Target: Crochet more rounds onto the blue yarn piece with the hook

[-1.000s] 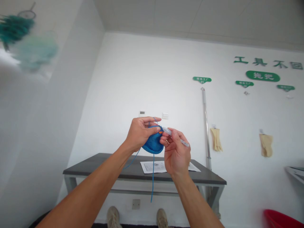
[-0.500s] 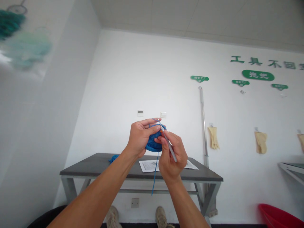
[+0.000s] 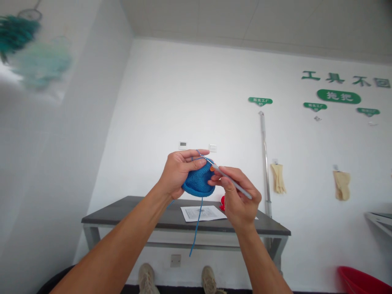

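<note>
A round blue crochet piece (image 3: 198, 182) with a raised rim is held up above the table. My left hand (image 3: 180, 169) grips its left edge between thumb and fingers, with blue yarn running over the stretched index finger. In my right hand (image 3: 241, 196) is a crochet hook (image 3: 234, 183) with a grey handle, closed in thumb and fingers. The hook's metal tip meets the yarn near my left index fingertip. A small orange marker (image 3: 212, 168) sits at the upper right edge of the piece. A loose blue yarn tail (image 3: 196, 232) hangs below it.
On the dark table (image 3: 131, 214) lie printed sheets (image 3: 200, 213), with a red object (image 3: 223, 203) partly behind my right hand. A metal pole (image 3: 266, 163) and rubber gloves (image 3: 278, 178) hang on the wall. A red tub (image 3: 361, 279) stands at lower right.
My right hand has moved right and the hook lies flatter, its tip drawn left along the yarn. The crochet piece has turned to show more of its face. The red object has come into view.
</note>
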{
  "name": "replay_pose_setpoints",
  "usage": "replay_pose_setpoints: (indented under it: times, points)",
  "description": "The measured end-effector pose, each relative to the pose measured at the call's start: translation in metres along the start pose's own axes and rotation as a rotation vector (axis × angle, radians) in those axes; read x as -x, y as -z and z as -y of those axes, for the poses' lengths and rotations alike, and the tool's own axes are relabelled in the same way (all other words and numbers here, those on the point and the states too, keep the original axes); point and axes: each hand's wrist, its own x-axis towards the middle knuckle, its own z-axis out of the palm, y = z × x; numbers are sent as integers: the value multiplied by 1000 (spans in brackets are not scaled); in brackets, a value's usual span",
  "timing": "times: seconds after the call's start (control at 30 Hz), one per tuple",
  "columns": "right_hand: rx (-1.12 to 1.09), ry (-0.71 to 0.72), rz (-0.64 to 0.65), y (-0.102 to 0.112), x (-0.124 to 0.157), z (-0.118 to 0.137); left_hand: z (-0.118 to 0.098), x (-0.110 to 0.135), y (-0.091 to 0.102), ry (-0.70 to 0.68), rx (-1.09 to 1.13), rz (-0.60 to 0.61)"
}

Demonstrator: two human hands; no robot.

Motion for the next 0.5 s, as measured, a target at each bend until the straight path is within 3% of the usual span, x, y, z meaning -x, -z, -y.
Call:
replay_pose_setpoints:
  times: [0.5]
  points:
    - [-100,-58,-44,0,3,-3,1,0,1,-26,-4,9]
